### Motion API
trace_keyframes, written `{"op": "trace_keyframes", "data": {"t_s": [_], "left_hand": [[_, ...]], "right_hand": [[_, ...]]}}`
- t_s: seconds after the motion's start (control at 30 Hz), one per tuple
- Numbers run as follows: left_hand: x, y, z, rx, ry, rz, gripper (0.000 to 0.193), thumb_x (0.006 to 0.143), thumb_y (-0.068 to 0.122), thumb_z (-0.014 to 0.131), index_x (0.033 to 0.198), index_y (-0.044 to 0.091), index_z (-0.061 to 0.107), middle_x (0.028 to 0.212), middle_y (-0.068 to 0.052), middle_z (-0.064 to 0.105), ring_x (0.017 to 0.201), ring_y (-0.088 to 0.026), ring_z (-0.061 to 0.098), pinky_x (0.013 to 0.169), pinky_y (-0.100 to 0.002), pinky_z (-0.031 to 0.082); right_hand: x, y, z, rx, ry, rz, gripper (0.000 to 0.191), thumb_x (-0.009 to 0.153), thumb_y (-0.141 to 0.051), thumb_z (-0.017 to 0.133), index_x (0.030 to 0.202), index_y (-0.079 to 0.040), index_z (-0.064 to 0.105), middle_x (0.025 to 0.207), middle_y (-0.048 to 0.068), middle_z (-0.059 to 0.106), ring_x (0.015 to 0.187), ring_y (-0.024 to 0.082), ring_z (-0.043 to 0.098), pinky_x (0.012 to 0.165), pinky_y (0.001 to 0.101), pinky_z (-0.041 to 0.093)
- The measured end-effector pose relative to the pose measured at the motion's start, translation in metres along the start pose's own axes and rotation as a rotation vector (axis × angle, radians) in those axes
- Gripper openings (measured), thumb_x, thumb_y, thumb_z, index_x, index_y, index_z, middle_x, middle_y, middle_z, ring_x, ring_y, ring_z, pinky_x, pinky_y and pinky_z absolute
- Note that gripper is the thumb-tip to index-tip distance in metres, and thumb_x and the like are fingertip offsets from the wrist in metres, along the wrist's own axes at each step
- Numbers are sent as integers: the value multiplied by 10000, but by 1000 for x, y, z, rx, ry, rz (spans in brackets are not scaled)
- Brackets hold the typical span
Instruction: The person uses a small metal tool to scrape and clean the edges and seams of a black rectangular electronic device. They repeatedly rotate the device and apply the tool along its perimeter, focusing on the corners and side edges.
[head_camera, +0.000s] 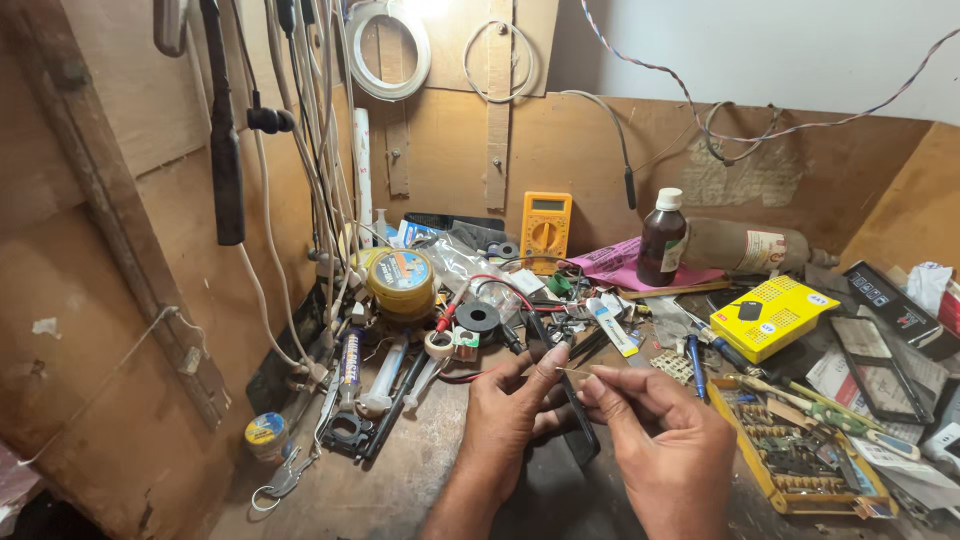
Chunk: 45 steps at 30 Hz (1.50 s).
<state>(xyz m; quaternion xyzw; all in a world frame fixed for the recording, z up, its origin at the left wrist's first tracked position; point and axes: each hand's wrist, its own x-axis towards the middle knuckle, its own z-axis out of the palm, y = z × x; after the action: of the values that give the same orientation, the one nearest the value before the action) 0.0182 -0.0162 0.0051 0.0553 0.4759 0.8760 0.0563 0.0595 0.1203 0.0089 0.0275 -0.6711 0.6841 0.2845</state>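
My left hand (508, 412) and my right hand (668, 440) meet over the cluttered workbench (400, 480). Between their fingertips they pinch a very thin wire or strip (572, 371), left thumb and forefinger at one end, right fingertips at the other. Under the hands a dark flat tool or phone-like piece (580, 430) lies on the bench, partly hidden. It is unclear whether either hand touches it.
A yellow multimeter (546, 225) leans on the back board. A brown bottle (661, 240), a yellow box (773, 315) and a tray of small parts (800, 455) sit to the right. A solder tin (401, 280), syringes and tape rolls lie at left. Cables hang along the left wall.
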Motion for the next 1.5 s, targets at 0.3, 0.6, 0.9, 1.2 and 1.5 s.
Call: {"op": "trace_keyframes", "data": {"t_s": [0.3,0.6,0.9,1.2,1.5], "left_hand": [[-6,4,7,37,54,31,448,805,298,821,1119,-9,733,909,-54,730,733,-138,727,615,-317,643],[-3,-1,10,233,161,40,465,745,342,880,1059,34,731,795,-45,700,662,-124,679,549,-257,543],[-1,-10,5,312,181,150,527,692,342,888,1070,56,656,929,-67,762,786,-125,716,692,-276,593],[-3,-10,11,408,245,120,607,685,347,895,1124,38,614,983,-76,746,836,-139,719,726,-307,606],[-3,-9,18,553,292,174,633,650,382,906,1104,37,631,977,-86,754,836,-163,736,721,-317,617]], "right_hand": [[-3,-21,-2,-345,-17,-200,123,834,-54,793,946,-6,804,786,46,820,702,64,716,647,232,580],[6,-13,-17,-290,-82,-256,112,834,-25,778,943,-11,798,821,39,820,725,53,711,669,218,584],[2,30,-24,-21,-32,-5,116,849,35,746,963,59,748,845,127,791,741,164,762,716,281,620],[-5,39,-23,60,49,23,86,848,67,738,933,77,736,834,141,778,724,161,746,719,297,633],[-8,37,-23,104,66,97,84,846,50,743,928,68,744,833,151,785,709,174,747,691,312,632]]}}
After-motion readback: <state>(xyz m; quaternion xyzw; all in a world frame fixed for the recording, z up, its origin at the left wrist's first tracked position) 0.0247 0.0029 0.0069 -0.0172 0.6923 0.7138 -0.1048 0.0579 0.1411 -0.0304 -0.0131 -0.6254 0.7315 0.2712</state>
